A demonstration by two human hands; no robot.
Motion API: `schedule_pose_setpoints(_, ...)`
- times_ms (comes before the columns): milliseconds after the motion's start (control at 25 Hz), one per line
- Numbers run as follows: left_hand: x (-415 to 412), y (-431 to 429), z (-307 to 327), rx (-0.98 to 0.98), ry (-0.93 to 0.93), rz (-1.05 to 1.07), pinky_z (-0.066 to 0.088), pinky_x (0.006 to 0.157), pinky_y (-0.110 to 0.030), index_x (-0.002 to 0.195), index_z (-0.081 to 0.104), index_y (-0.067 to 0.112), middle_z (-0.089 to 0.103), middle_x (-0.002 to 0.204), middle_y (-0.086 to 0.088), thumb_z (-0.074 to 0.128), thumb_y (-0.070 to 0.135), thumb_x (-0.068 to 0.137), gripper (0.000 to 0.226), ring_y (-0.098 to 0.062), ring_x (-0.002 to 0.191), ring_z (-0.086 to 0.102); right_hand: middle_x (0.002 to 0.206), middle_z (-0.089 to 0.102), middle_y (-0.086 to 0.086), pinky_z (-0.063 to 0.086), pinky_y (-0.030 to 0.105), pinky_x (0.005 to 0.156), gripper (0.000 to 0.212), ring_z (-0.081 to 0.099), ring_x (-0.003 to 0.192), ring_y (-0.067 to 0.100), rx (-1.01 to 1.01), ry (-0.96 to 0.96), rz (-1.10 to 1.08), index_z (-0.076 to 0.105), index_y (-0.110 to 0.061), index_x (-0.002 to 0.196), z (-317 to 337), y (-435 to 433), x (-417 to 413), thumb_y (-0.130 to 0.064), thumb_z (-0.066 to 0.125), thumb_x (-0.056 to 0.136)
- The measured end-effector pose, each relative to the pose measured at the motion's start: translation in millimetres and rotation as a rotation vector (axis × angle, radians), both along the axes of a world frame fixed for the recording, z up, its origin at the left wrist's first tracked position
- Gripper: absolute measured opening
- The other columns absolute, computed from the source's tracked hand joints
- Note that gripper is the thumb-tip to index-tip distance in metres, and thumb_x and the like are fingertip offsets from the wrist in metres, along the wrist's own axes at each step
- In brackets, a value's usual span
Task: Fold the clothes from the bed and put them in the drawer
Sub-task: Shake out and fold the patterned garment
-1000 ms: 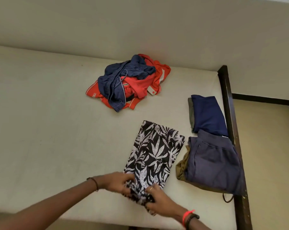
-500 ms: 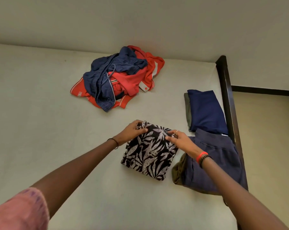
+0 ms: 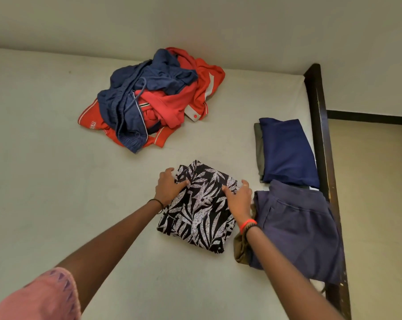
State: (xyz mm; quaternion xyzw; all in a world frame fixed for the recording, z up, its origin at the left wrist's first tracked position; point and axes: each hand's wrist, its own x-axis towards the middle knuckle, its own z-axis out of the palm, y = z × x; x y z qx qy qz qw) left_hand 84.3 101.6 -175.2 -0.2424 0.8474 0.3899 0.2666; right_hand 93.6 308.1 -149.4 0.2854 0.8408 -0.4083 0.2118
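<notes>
A black-and-white leaf-print garment (image 3: 200,211) lies folded into a square on the pale bed (image 3: 45,158). My left hand (image 3: 169,187) holds its far left edge, thumb on top and fingers curled over the side. At the right edge my right hand (image 3: 238,198) grips it the same way. Further back sits an unfolded heap: a red shirt (image 3: 190,93) with navy shorts (image 3: 130,105) thrown over it. No drawer is in view.
Along the bed's right side lie a folded navy garment (image 3: 287,151) and folded grey-blue shorts (image 3: 297,227) on top of an olive piece (image 3: 240,248). A dark wooden bed rail (image 3: 322,146) borders them, with tan floor (image 3: 375,204) beyond. A wall runs behind the bed.
The long leaf-print piece was folded in half away from me into a square. Both hands have slid from its far corners down onto its side edges.
</notes>
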Motion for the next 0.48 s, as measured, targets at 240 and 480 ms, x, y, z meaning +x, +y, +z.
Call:
schedule_pose_setpoints(240,38,-2,-3,0.072,-0.205,0.061,0.039,0.104,-0.051,0.138,0.031,0.01,0.048,0.137,-0.01,0.066,0.077,0.058,0.11,-0.029,0.122,0.05,0.142,0.037,0.02,0.039,0.043,0.101,0.107,0.039,0.13,0.036,0.007,-0.268,-0.234,0.025,0.0,0.142,-11,-9,54,-0.059,0.074,0.068)
schedule_pose_setpoints(480,27,-4,4,0.263,-0.17,-0.019,0.045,0.1,-0.038,0.135,0.043,0.017,0.058,0.13,-0.003,0.076,0.061,0.064,0.09,-0.021,0.111,0.057,0.114,0.067,0.005,0.051,0.042,0.094,0.054,0.063,0.102,0.024,-0.287,-0.184,-0.286,0.058,-0.018,0.108,-45,6,49,-0.038,0.084,0.065)
